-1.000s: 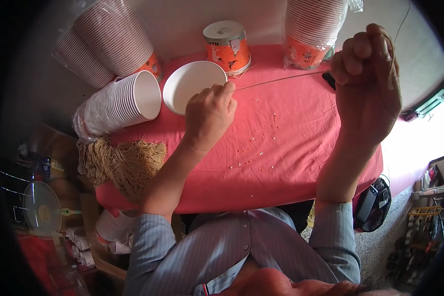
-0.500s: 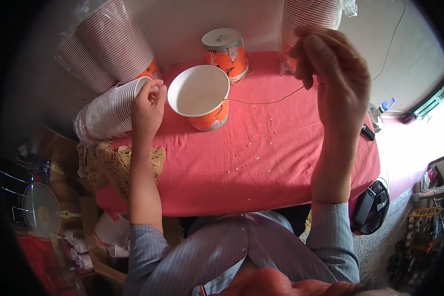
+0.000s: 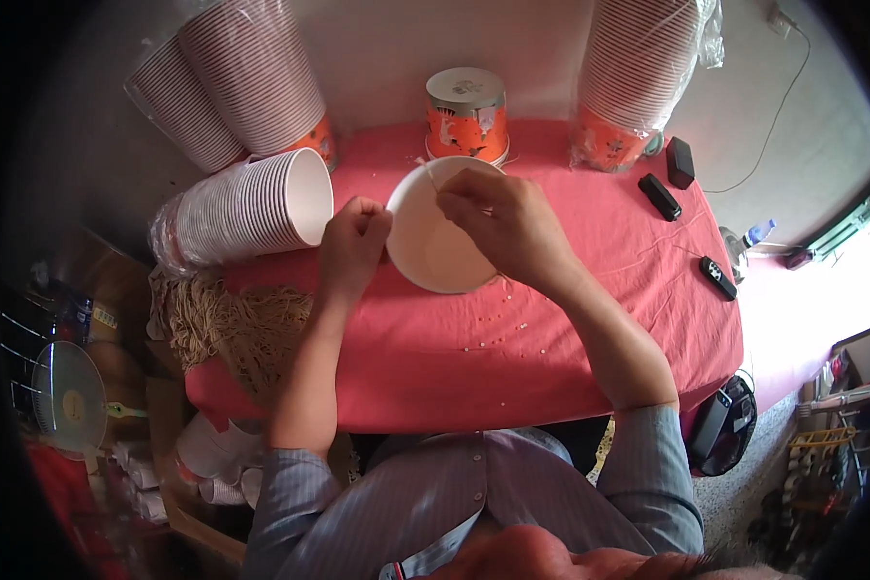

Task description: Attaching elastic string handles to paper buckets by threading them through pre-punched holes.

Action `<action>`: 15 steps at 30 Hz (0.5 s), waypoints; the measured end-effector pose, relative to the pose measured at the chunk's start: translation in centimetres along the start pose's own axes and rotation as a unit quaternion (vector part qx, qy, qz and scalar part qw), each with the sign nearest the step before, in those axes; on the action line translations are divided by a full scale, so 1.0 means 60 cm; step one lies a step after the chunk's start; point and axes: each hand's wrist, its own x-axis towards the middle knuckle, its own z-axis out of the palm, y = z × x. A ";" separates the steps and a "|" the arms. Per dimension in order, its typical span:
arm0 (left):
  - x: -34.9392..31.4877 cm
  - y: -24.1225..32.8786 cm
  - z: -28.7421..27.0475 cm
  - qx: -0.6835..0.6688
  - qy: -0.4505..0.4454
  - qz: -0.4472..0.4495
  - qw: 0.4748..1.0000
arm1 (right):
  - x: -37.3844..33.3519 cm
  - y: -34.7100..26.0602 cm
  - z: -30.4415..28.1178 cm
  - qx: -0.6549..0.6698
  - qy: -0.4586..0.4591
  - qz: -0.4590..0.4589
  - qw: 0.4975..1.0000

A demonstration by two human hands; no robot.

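Note:
A white-lined paper bucket (image 3: 420, 242) stands on the red cloth, its round mouth facing up. Against its left rim is my left hand (image 3: 355, 242), fingers closed; what they pinch is hidden. My right hand (image 3: 512, 217) reaches over the mouth, thumb and fingers pinched on a thin string (image 3: 430, 176) that shows at the far rim. Just left of my left hand lies a plastic-wrapped stack of white paper buckets (image 3: 246, 205), its open end toward the hand. Behind the bucket, an orange patterned paper bucket (image 3: 467, 116) sits upside down.
Small beads (image 3: 498, 340) are scattered on the red tablecloth (image 3: 425, 391). A heap of beige strings (image 3: 237, 329) lies at the left edge. Wrapped bucket stacks (image 3: 253, 77) stand at the back left, another stack (image 3: 638, 68) at the back right. Small black devices (image 3: 659, 196) lie on the right.
My right hand has come down and left from high at the right, to over the bucket. My left hand has left the stack's mouth and moved right to the bucket's rim.

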 end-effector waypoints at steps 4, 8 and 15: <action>-0.009 -0.002 0.006 -0.040 -0.011 -0.021 0.999 | 0.013 0.025 0.007 -0.055 0.029 -0.029 0.998; -0.012 -0.011 0.010 -0.077 -0.020 0.007 0.997 | 0.029 0.040 -0.008 -0.018 0.064 0.012 0.998; -0.046 0.016 0.031 -0.047 -0.001 0.199 0.979 | 0.046 0.083 -0.036 -0.101 0.045 -0.025 0.994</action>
